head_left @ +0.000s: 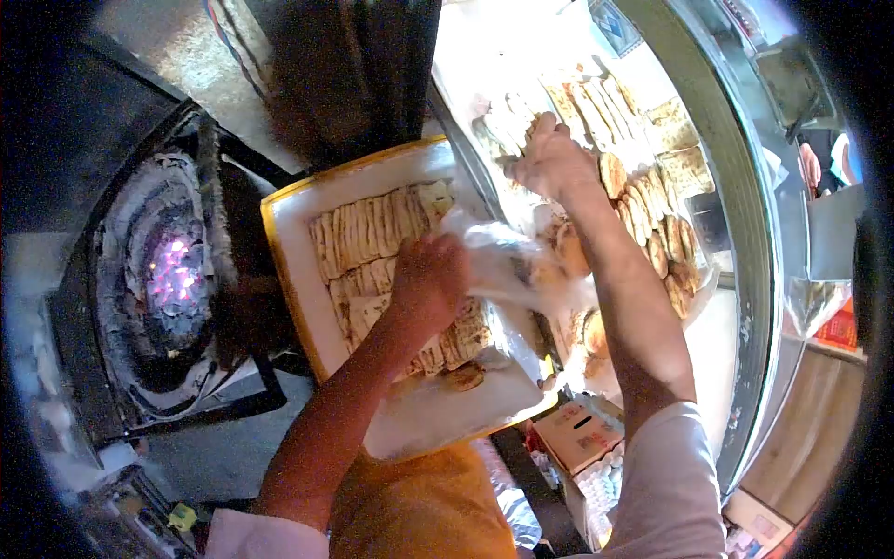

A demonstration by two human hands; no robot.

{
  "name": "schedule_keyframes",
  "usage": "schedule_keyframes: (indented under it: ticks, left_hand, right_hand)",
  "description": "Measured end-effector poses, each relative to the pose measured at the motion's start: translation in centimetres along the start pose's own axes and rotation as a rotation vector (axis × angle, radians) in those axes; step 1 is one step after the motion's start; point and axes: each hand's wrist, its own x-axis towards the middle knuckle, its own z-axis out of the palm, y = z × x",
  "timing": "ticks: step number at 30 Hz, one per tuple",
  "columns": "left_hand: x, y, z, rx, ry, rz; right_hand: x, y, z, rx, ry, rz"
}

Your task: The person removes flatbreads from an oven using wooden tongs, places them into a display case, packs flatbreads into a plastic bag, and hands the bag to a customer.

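Observation:
My left hand [433, 275] is closed on the gathered edge of a clear plastic bag [498, 247], above a white tray with a yellow rim [282, 247]. Rows of flat, browned breads [363, 228] stand packed on edge in that tray. The bag stretches right, blurred; round browned bread shows in or behind it, I cannot tell which. My right hand [556, 163] reaches into the brightly lit case, fingers curled at the pale breads [503, 126] there. What its fingertips hold is hidden. More breads [596, 107] and round browned cakes [666, 247] lie beside that hand.
At the left is a round oven [177, 270] with glowing coals inside. A metal frame [754, 279] curves along the lit case's right side. Below the tray stand a cardboard box [577, 433] and other packaging. An orange apron [424, 508] covers my front.

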Motion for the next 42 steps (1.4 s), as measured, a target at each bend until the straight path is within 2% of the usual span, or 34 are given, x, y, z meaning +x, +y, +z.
schedule_keyframes:
  ticks: [1,2,3,4,6,7,9,10,12,14,16,17,18,20,22,23,25,26,27,28,29,30,31,33,34,35,36,37,39,40,42]
  left_hand:
    - [-2.0,0.2,-1.6,0.080,-0.072,-0.019]
    - [-3.6,-1.2,0.8,0.122,-0.141,-0.086]
    - [-5.2,-2.3,2.0,0.163,-0.209,-0.155]
    - [-6.9,-2.8,1.6,0.178,-0.205,-0.160]
    - [-9.9,-3.1,0.2,-0.280,-0.169,-0.297]
    - [-11.1,-2.7,-0.8,-0.273,-0.163,-0.295]
    - [-12.7,-1.6,-2.9,-0.326,-0.113,-0.306]
    - [-13.3,-1.2,-3.9,-0.322,-0.106,-0.290]
    - [-14.2,-0.5,-5.7,-0.232,-0.259,-0.352]
    - [-14.4,1.3,-8.1,-0.267,-0.243,-0.325]
    - [-15.0,2.3,-9.4,-0.298,-0.232,-0.292]
    - [-15.4,2.2,-9.3,-0.297,-0.180,-0.065]
    - [-15.9,3.7,-11.6,-0.253,-0.109,0.077]
    - [-16.8,6.7,-16.1,-0.135,0.062,0.350]
    - [-18.8,8.6,-20.0,-0.354,0.034,0.427]
    - [-20.3,9.5,-21.8,-0.811,-0.190,0.104]
    - [-22.6,8.9,-24.0,-0.321,-0.085,0.297]
    - [-23.4,9.4,-23.9,-0.408,0.006,0.258]
    - [-23.7,9.9,-24.2,-0.411,0.002,0.287]
    - [-24.2,10.8,-24.5,-0.499,-0.023,0.227]
    - [-24.5,12.3,-25.3,-0.434,0.022,0.236]
    - [-24.8,13.8,-26.1,-0.369,0.067,0.242]
    - [-24.6,14.9,-26.7,-0.277,0.129,0.303]
    - [-24.1,16.3,-27.3,-0.212,0.205,0.400]
    - [-24.3,17.1,-27.1,-0.158,0.364,0.475]
    - [-24.2,17.4,-26.6,-0.162,0.364,0.493]
    - [-23.6,17.3,-25.8,-0.066,0.502,0.633]
    - [-23.0,17.7,-25.3,0.032,0.647,0.770]
    - [-22.4,20.5,-26.2,0.121,0.711,0.904]
    - [-21.2,21.5,-26.1,0.012,0.719,0.879]
    - [-17.7,24.8,-27.5,-0.058,0.690,0.689]
  right_hand:
    - [-0.3,-0.5,0.1,-0.068,0.063,0.029]
    - [0.7,0.0,0.8,0.092,0.068,0.051]
    - [1.3,1.1,1.7,0.106,0.076,0.039]
    - [1.7,2.6,2.4,0.208,0.101,0.014]
    - [-0.2,3.3,1.1,0.432,0.064,0.038]
    - [-1.3,4.4,2.0,0.637,0.134,-0.053]
    - [-6.4,4.4,0.9,0.924,0.089,-0.072]
    - [-10.5,3.0,-0.1,1.117,0.140,-0.001]
    - [-17.2,1.8,0.6,1.553,0.180,-0.011]
    - [-21.6,2.9,5.1,2.001,0.111,-0.176]
    - [-27.2,2.2,7.2,2.458,-0.108,-0.309]
    - [-29.1,0.3,8.1,2.515,-0.108,-0.370]
    - [-31.0,-1.6,9.0,2.572,-0.112,-0.433]
    - [-33.8,-4.6,9.8,2.416,0.037,-0.442]
    - [-36.7,-6.1,9.6,2.358,0.055,-0.396]
    - [-37.8,-6.3,9.9,2.355,0.084,-0.432]
    - [-40.9,-6.5,8.6,2.246,0.128,-0.308]
    - [-42.9,-7.0,7.0,2.183,0.161,-0.272]
    - [-42.8,-6.0,8.3,1.955,0.292,-0.263]
    - [-44.3,-6.2,7.1,1.714,0.408,-0.304]
    - [-45.8,-6.5,5.4,1.466,0.514,-0.334]
    - [-47.1,-6.9,4.5,1.139,0.799,-0.469]
    - [-48.8,-6.9,2.6,0.633,1.008,-0.484]
    - [-51.2,-6.4,1.0,0.411,1.111,-0.412]
    - [-52.2,-5.9,0.3,0.398,1.127,-0.400]
    - [-53.1,-5.1,-0.2,0.312,1.076,-0.288]
    - [-53.7,-4.5,-0.8,0.230,1.021,-0.179]
    - [-54.1,-4.0,-1.9,0.223,1.033,-0.172]
    - [-54.4,-2.8,-4.7,0.069,1.071,-0.027]
    - [-54.2,-1.8,-6.6,0.076,0.997,0.030]
    - [-52.7,1.5,-9.8,-0.038,1.014,0.035]
